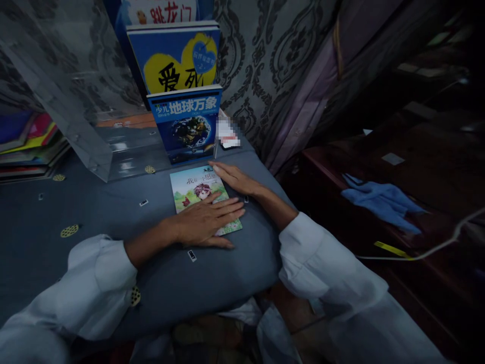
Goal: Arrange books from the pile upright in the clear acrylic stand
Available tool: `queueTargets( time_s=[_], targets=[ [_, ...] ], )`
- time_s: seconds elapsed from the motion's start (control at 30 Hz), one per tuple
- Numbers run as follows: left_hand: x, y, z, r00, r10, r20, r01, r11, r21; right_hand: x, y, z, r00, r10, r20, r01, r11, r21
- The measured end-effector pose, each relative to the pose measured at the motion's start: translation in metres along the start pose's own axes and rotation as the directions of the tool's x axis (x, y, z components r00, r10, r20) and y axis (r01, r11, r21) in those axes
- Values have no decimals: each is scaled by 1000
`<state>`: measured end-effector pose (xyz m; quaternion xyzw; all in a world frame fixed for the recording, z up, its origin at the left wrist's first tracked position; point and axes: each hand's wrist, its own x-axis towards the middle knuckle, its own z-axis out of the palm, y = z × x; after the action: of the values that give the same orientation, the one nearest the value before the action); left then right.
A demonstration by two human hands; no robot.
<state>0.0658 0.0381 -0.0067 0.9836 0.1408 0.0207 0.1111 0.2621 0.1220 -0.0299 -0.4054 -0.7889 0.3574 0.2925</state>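
left hand [207,221] flat across picture book [194,186], fingers loosely spread; right hand [235,178] at book's upper right corner, fingers outstretched, together.

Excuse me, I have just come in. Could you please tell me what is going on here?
A person in pale sleeves has both hands at a small illustrated booklet, lying cover up on a grey-blue cloth. The left hand lies palm down across its lower part, and the right hand rests along its upper right edge. Just behind, a book with a globe stands upright in front of two others. Colourful flat items are stacked at the left.
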Motion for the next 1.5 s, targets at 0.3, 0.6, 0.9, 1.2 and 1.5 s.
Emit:
queueTargets(
  time_s=[0.3, 0.6, 0.9, 1.2, 1.5],
  targets=[
    [-16, 29, 0, 998, 55, -39, -58, 994, -90, 0, -6, 0, 998, -63, -31, 58, 989, -133],
    [-38, 52, 3, 982, -6, -190, 8, 1000, 9, -1, -10, 0, 985, -102, -141, 70, 973, -218],
    [-72, 52, 10, 935, -169, -311, 220, 966, 138, -13, -17, -2, 985, 23, -173, -48, 989, -141],
    [-77, 50, 2, 950, -224, -218, 254, 960, 119, -14, -19, -3, 979, 32, -201, -65, 986, -156],
    [-69, 50, 0, 876, -405, -261, 450, 882, 142, -20, -28, 0, 985, 50, -168, -84, 976, -203]
  ],
)
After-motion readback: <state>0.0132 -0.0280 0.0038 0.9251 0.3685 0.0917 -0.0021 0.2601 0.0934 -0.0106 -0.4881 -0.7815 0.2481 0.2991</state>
